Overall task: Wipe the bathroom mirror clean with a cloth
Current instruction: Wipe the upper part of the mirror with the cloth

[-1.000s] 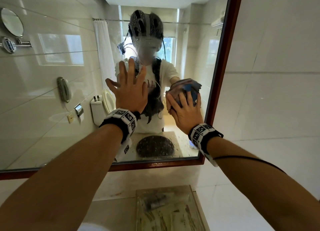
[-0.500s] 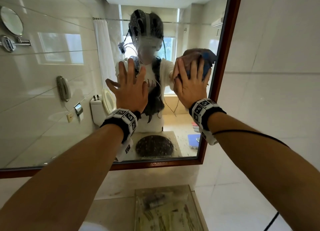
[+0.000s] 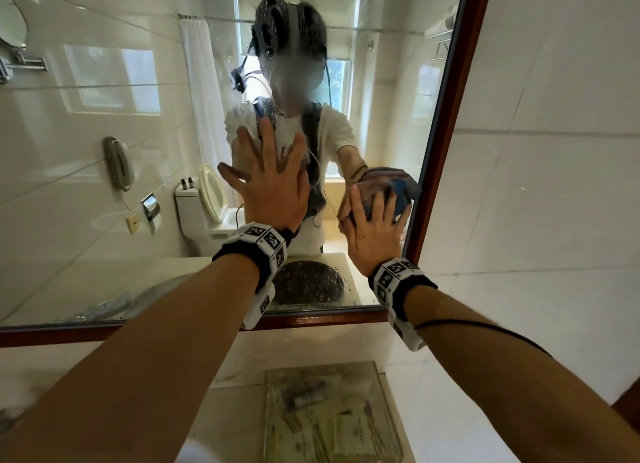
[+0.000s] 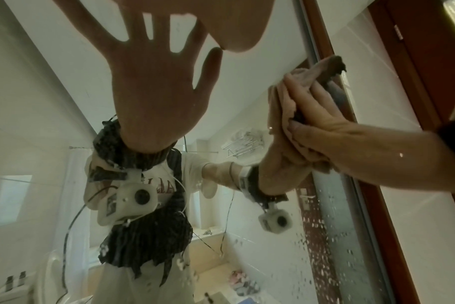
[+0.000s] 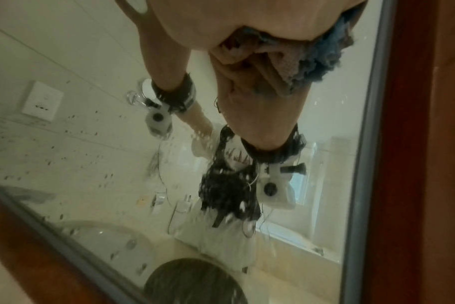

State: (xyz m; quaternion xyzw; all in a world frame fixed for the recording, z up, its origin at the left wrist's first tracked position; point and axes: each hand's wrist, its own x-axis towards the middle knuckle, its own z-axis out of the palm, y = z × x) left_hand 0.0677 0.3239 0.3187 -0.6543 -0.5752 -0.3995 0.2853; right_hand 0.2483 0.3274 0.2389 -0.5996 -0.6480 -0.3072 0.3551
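Observation:
The wood-framed mirror [image 3: 104, 185] fills the wall ahead. My left hand [image 3: 273, 188] lies flat on the glass near the middle, fingers spread and straight. My right hand [image 3: 374, 227] presses a bunched blue and brown cloth [image 3: 400, 188] against the glass, right beside the right frame edge [image 3: 446, 133]. Its fingers curve over the wad. In the left wrist view the right hand's [image 4: 325, 123] thumb is tucked into a fold of the cloth [image 4: 301, 82]. The right wrist view shows the cloth [image 5: 322, 53] squashed under the palm. Water droplets [image 3: 311, 282] speckle the lower glass.
A clear tray [image 3: 329, 414] with small items sits on the counter under the mirror. A pale tiled wall [image 3: 554, 185] stands right of the frame. The mirror's lower frame rail [image 3: 329, 318] runs just above the counter.
The right hand, which had swept the cloth up along the right edge half a second ago, has come back down to about its earlier height. The left hand stays pressed on the glass.

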